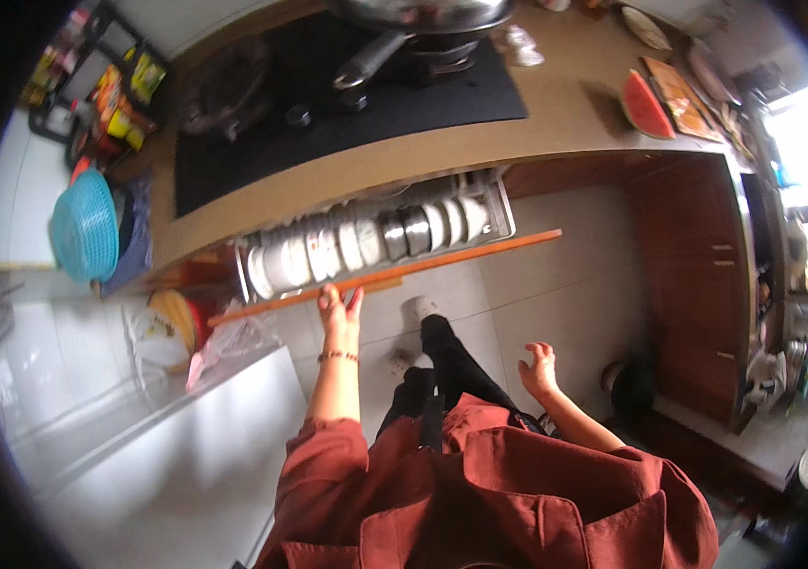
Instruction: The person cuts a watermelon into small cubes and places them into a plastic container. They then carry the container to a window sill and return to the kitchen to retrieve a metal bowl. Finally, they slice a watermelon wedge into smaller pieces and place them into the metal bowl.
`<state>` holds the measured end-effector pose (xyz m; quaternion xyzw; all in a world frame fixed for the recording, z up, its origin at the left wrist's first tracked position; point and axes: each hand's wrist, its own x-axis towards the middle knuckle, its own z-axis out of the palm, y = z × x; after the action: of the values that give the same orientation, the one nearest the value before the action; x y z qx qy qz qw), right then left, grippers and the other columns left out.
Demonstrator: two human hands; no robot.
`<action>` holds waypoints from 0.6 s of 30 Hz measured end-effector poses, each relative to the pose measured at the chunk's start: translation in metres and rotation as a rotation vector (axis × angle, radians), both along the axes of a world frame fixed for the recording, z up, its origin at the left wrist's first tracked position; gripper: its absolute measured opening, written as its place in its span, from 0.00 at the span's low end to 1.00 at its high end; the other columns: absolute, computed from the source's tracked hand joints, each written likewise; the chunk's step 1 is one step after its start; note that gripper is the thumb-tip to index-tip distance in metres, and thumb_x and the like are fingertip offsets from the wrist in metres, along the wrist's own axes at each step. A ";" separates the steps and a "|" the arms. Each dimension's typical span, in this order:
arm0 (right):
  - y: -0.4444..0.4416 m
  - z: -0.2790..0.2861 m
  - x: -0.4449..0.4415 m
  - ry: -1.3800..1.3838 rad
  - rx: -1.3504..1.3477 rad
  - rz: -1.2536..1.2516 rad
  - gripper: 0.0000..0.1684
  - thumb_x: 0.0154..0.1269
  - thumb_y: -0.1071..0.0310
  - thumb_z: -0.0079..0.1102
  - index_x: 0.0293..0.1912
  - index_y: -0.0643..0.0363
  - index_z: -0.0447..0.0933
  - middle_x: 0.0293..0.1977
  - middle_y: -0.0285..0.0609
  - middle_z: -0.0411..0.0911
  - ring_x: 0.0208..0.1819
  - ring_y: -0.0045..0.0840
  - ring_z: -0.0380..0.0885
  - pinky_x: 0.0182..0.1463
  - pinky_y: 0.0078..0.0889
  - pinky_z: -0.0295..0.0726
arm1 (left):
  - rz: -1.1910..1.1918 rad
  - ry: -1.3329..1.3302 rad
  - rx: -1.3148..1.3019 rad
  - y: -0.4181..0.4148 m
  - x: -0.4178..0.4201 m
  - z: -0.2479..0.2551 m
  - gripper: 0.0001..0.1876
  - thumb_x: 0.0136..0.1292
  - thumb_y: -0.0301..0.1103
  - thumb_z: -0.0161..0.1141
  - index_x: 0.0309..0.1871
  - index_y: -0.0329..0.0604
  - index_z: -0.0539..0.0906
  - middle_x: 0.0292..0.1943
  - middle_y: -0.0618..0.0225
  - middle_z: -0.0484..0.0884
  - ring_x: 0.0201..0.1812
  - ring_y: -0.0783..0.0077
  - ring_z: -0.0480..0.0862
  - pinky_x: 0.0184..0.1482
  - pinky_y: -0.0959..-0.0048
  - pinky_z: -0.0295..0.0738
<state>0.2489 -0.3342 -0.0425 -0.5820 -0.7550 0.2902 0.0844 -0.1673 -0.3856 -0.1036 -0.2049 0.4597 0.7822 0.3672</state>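
A pulled-out drawer with a wooden front [475, 254] is below the counter. Its wire rack [508, 206] holds a row of bowls and dishes, white ones [361, 244] with dark ones [406, 231] among them. My left hand [338, 311] reaches to the drawer front's upper edge, left of its middle, by a handle strip [384, 284]. Its thumb stands apart from the other fingers; whether they grip the wood is not clear. My right hand [539, 371] hangs in the air over the floor, holding nothing, its fingers loosely bent and apart.
Above the drawer, a lidded pan [425, 18] stands on the black gas hob [404, 121], its handle pointing towards me. A watermelon piece [646, 107] lies right, a blue basket [85, 226] sits left. Wooden cabinets [688, 284] stand right; a white surface [183, 441] is near my left arm.
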 end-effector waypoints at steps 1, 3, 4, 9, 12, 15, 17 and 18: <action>-0.004 -0.008 0.009 -0.004 -0.010 -0.013 0.26 0.43 0.75 0.60 0.46 0.58 0.66 0.49 0.55 0.63 0.51 0.49 0.62 0.55 0.45 0.64 | -0.019 -0.031 -0.026 0.007 0.006 0.012 0.24 0.59 0.40 0.58 0.55 0.56 0.58 0.53 0.58 0.61 0.43 0.53 0.74 0.42 0.51 0.79; -0.011 -0.017 0.023 -0.009 -0.035 -0.007 0.25 0.43 0.75 0.59 0.46 0.59 0.66 0.49 0.55 0.63 0.51 0.48 0.63 0.55 0.45 0.64 | -0.044 -0.085 -0.080 0.014 0.012 0.030 0.26 0.61 0.40 0.56 0.56 0.57 0.53 0.56 0.53 0.58 0.40 0.43 0.77 0.40 0.50 0.79; -0.015 -0.024 0.028 -0.016 -0.018 0.002 0.24 0.44 0.75 0.59 0.45 0.59 0.67 0.48 0.54 0.64 0.51 0.47 0.63 0.55 0.44 0.65 | -0.072 -0.068 -0.109 0.015 0.009 0.033 0.24 0.62 0.41 0.54 0.55 0.57 0.53 0.55 0.52 0.58 0.39 0.43 0.78 0.38 0.50 0.79; -0.018 -0.041 0.038 -0.013 -0.016 0.048 0.22 0.44 0.74 0.59 0.44 0.59 0.69 0.46 0.53 0.67 0.51 0.46 0.64 0.54 0.43 0.66 | -0.097 -0.019 -0.250 0.024 0.001 0.038 0.35 0.63 0.44 0.51 0.64 0.63 0.40 0.53 0.52 0.63 0.37 0.48 0.80 0.35 0.52 0.79; -0.023 -0.053 0.050 -0.016 -0.006 0.055 0.22 0.44 0.74 0.59 0.43 0.60 0.70 0.45 0.53 0.67 0.50 0.46 0.65 0.54 0.43 0.66 | -0.072 -0.012 -0.278 0.028 0.008 0.041 0.25 0.64 0.44 0.49 0.57 0.60 0.48 0.54 0.54 0.61 0.40 0.46 0.79 0.39 0.48 0.78; -0.025 -0.057 0.059 -0.027 -0.036 0.082 0.22 0.44 0.74 0.59 0.44 0.59 0.69 0.45 0.53 0.67 0.51 0.46 0.65 0.55 0.43 0.66 | -0.042 -0.024 -0.267 0.029 0.011 0.047 0.25 0.64 0.44 0.50 0.57 0.60 0.48 0.55 0.54 0.60 0.40 0.45 0.79 0.39 0.48 0.78; -0.021 -0.061 0.066 -0.028 -0.115 0.109 0.23 0.45 0.73 0.59 0.46 0.58 0.68 0.48 0.55 0.65 0.52 0.47 0.62 0.57 0.44 0.63 | -0.030 -0.020 -0.239 0.026 0.011 0.046 0.39 0.63 0.43 0.52 0.66 0.66 0.35 0.55 0.52 0.61 0.38 0.48 0.80 0.36 0.53 0.80; -0.020 -0.063 0.068 -0.044 -0.098 0.120 0.23 0.46 0.73 0.59 0.46 0.59 0.68 0.47 0.55 0.65 0.52 0.47 0.63 0.57 0.44 0.63 | 0.009 -0.038 -0.189 0.025 0.014 0.047 0.39 0.63 0.41 0.52 0.67 0.66 0.36 0.55 0.52 0.61 0.35 0.49 0.80 0.36 0.53 0.81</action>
<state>0.3173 -0.3547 -0.1057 -0.5454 -0.7751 0.3183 0.0216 -0.1530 -0.3604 -0.0569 -0.2556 0.5233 0.7331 0.3513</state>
